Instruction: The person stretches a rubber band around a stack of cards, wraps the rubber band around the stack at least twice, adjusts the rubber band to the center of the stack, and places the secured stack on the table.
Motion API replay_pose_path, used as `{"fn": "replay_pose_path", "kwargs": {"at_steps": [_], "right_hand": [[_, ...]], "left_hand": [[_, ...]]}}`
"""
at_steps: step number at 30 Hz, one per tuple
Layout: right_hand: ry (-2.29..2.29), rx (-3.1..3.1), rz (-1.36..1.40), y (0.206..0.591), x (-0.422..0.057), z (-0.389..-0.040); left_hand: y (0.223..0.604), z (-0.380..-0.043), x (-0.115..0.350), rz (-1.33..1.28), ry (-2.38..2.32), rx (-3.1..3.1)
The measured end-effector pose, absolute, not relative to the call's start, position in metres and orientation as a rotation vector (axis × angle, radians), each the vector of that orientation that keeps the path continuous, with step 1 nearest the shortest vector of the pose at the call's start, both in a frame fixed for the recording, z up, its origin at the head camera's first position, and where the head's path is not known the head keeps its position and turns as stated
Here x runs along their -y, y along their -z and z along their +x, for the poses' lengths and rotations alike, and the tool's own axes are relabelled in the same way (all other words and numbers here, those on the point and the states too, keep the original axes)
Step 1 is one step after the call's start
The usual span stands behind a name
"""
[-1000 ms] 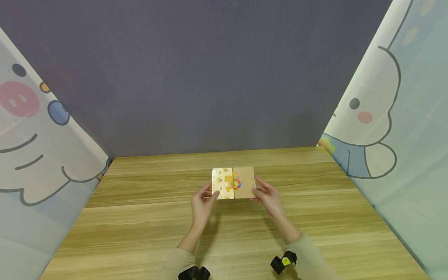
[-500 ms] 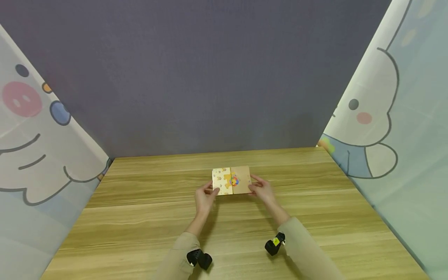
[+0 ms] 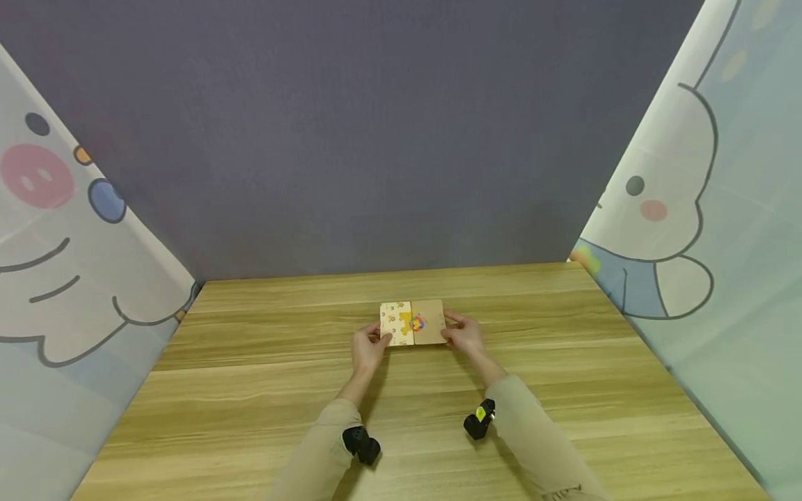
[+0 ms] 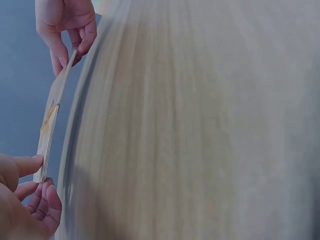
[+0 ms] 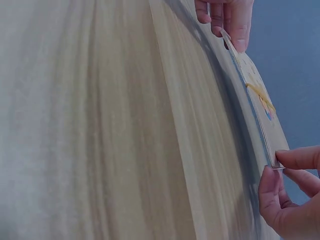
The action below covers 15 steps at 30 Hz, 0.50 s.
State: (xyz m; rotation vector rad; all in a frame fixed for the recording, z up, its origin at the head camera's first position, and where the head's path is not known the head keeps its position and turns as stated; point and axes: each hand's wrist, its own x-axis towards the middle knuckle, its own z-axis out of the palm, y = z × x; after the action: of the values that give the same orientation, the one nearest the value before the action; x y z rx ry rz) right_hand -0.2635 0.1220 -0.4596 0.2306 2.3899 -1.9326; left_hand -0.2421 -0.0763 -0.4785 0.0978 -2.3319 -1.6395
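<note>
A small open book (image 3: 428,323) is held out over the table, with a cream bear-patterned side at left and a tan side at right. A yellow bear and a colourful ring lie near its middle fold. My left hand (image 3: 366,349) pinches its left edge, thumb on the front face. On the opposite edge, my right hand (image 3: 466,337) pinches the lower right corner. Seen nearly edge-on in the left wrist view, the book (image 4: 52,110) shows several thin layers. The right wrist view also shows the book (image 5: 260,100) between both hands.
The wood-grain table (image 3: 263,410) spreads under both arms. A dark grey panel (image 3: 388,139) rises behind its far edge. Cartoon-printed cloths hang at the left (image 3: 81,278) and right (image 3: 720,278). Black devices are strapped on the left sleeve (image 3: 313,459) and right sleeve (image 3: 532,438).
Both arms have reached farther forward, and the book appears smaller in the head view. The right hand has shifted left, closer to the left hand. Both hands keep their grip.
</note>
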Motion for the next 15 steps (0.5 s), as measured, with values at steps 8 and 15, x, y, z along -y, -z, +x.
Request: {"fn": "replay_pose_path", "kwargs": {"at_steps": [8, 15], "right_hand": [[1.853, -2.445, 0.207, 0.4646, -0.122, -0.2683], [1.847, -2.469, 0.151, 0.4668, -0.1218, -0.2673]], "left_hand": [[0.4829, -0.2453, 0.0772, 0.119, 1.639, 2.418], [0.4838, -0.2468, 0.0783, 0.168, 1.638, 2.45]]}}
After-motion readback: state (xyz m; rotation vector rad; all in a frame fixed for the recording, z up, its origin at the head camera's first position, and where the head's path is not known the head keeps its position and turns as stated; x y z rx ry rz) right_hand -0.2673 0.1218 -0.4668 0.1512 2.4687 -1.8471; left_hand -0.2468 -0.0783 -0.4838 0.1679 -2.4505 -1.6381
